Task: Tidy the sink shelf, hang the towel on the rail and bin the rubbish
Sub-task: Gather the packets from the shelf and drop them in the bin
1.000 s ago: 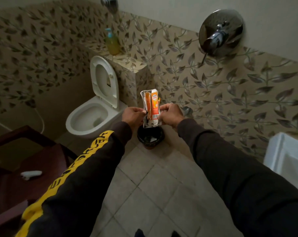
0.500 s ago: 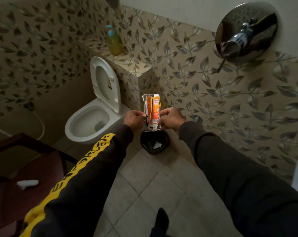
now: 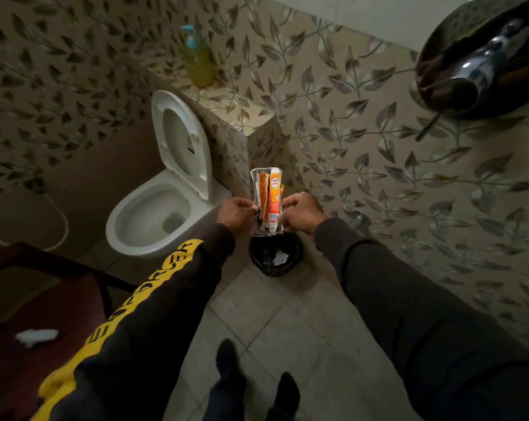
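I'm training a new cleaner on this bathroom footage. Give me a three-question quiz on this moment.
1. True or false: the orange wrapper is already inside the black bin.
2. Which hand grips the wrapper?
A. left hand only
B. right hand only
C. both
3. Fill in: the green soap bottle stands on the tiled ____ behind the toilet.

Key:
1. False; it is held upright above the bin.
2. C
3. ledge
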Available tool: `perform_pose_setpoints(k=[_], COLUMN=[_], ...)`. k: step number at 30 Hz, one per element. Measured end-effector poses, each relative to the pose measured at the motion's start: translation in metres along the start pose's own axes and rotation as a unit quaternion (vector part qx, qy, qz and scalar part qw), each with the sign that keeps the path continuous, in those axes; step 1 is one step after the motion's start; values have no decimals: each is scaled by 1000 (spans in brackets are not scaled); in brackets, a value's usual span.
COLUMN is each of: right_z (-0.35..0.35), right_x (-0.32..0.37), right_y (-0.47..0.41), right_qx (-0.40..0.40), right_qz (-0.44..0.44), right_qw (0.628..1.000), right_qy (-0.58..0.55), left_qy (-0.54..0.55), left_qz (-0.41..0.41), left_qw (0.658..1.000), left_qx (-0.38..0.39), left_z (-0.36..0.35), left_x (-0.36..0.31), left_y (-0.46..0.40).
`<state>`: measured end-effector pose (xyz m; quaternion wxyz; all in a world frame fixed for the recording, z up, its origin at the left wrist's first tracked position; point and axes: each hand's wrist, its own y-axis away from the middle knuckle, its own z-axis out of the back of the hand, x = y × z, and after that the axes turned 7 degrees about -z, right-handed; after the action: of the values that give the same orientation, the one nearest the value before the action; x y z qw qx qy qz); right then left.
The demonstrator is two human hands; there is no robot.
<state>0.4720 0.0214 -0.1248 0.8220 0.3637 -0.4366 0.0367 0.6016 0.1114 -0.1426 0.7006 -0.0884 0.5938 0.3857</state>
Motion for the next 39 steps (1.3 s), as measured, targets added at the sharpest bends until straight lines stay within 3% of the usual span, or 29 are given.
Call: perform_pose_setpoints(k=[16,39], right_z=[-20,-36], right_x=[36,-27], right_y=[-67,-203], right_qx=[-97,-58], right_qz=[-58,-155], right_qw=[991,983], right_qy=[-68,-78], left_qy=[16,-49], left_qz=[-2,96], left_qw=[994,984], left_qx=[112,142], left_z=[10,-49], left_x=[-17,62], left_y=[-104,-214])
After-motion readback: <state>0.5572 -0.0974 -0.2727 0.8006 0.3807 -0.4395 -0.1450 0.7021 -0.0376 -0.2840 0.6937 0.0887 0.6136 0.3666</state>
